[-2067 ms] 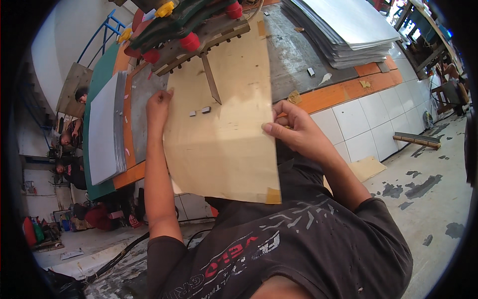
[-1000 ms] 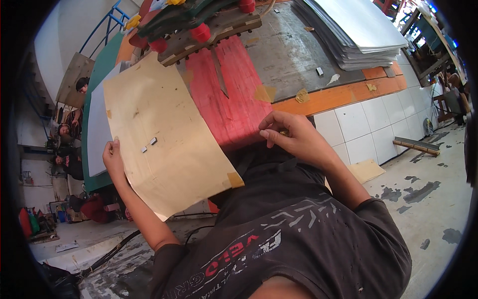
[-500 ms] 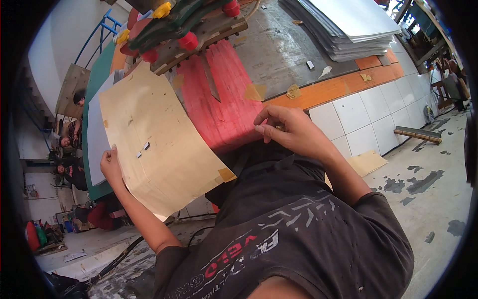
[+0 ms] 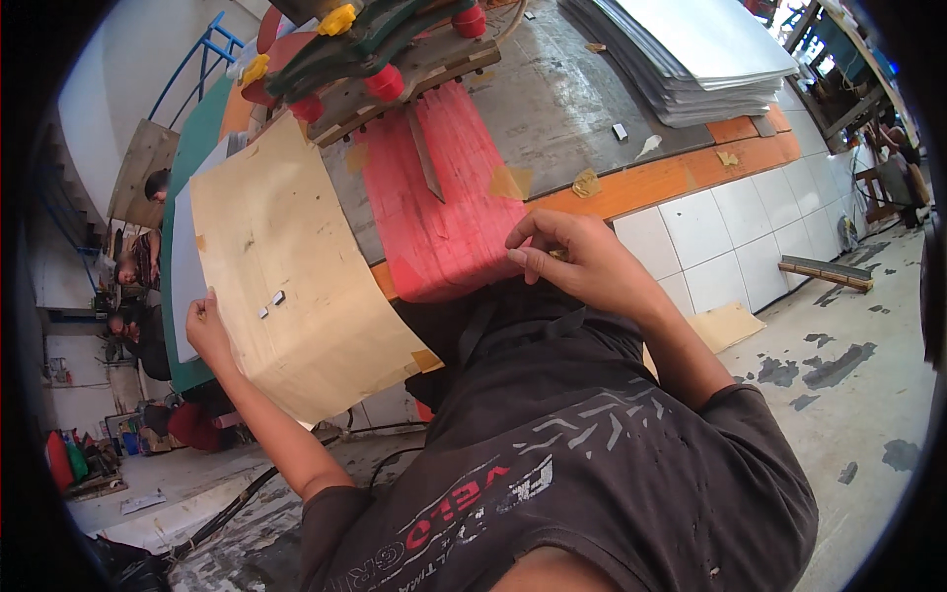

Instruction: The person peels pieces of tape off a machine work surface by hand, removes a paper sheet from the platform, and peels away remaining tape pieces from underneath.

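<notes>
At the left, my left hand [image 4: 207, 333] is closed, its fingertips at the left edge of a tan cardboard sheet [image 4: 286, 227], beside the white sheets [image 4: 185, 237] under it. What its fingers grip, if anything, is hidden. Two small black-and-white blocks [image 4: 277, 297] lie on the tan sheet, which bends down over the near table edge. My right hand [image 4: 577, 259] hovers at the near end of a red-covered strip [image 4: 449, 217], thumb and index finger close together. Something small and yellowish may be between them; it is too small to name. A narrow pointed strip [image 4: 424, 158] lies over the red surface.
A green screen-clamp frame with red knobs [image 4: 383, 83] stands over the far side. One stack of white sheets [image 4: 691, 59] sits at the back right. An orange table edge [image 4: 651, 197] carries tape pieces. A squeegee-like bar [image 4: 827, 271] lies low right. Other people [image 4: 143, 335] are far left.
My left hand has moved slightly left, from on the tan sheet's edge toward the white sheets. My right hand keeps about the same place and pose. The view has shifted a little.
</notes>
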Motion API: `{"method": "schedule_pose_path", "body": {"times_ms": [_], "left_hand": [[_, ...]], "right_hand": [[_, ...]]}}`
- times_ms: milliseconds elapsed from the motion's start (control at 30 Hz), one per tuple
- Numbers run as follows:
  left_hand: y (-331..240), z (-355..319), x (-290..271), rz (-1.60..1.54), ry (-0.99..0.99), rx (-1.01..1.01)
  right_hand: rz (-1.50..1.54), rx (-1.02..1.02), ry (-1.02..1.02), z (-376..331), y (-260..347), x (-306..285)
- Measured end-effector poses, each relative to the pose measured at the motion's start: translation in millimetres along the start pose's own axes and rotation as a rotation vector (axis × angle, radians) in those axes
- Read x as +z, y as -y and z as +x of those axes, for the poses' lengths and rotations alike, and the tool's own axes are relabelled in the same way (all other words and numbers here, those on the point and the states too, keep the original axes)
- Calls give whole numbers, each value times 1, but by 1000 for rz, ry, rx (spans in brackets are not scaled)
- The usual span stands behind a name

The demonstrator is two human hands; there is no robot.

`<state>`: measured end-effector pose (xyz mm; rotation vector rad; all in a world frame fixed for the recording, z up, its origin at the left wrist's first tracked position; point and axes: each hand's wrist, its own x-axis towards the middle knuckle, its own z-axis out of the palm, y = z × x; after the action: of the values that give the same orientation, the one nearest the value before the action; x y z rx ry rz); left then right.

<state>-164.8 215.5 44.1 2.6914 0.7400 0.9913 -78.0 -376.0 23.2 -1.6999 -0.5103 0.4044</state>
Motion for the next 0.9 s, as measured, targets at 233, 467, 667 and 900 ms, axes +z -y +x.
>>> {"method": "schedule_pose_path", "body": {"times_ms": [233,467,667,900], "left_hand": [[35,26,-15,32,-54,-15],[53,45,-19,131,23,-81],[47,43,-11,189,62,-75],[14,31,-16,489,-135,-66]], "right_hand": [[14,0,2,0,-1,0],[4,3,-4,0,-3,0],[0,-32,-46,0,-4,1],[-180,-102,-172,11,14,-7]]}}
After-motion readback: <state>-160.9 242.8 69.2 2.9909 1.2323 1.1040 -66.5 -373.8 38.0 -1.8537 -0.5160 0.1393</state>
